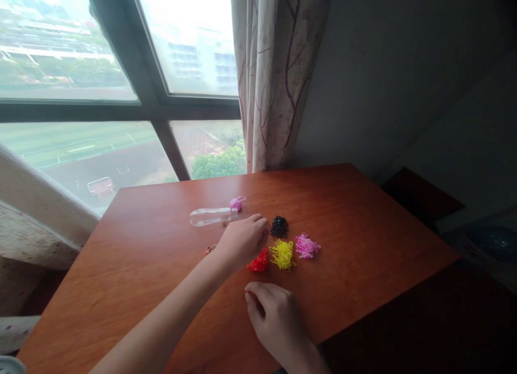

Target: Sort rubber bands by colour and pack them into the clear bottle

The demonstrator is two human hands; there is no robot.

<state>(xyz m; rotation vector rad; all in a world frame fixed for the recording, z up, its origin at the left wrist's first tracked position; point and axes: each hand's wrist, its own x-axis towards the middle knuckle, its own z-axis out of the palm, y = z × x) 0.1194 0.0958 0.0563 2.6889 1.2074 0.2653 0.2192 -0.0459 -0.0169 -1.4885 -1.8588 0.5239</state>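
Note:
My left hand (245, 238) reaches across the table, its fingers curled down beside a pile of black rubber bands (279, 227). Whatever its fingertips may hold is hidden. Partly under that hand lies a pile of red rubber bands (258, 262), with yellow rubber bands (283, 255) and pink rubber bands (307, 246) to the right. Nearer to me, my right hand (278, 317) rests low over the table, thumb and forefinger closed in a pinch. I cannot make out anything between them. Behind the left forearm, a small multicoloured bit (210, 249) peeks out.
A clear plastic bottle (210, 217) lies on its side beyond my left hand, with a pink cap (236, 203) with a loop at its neck. The brown wooden table (347, 288) meets a window and a curtain (274, 77) at the back.

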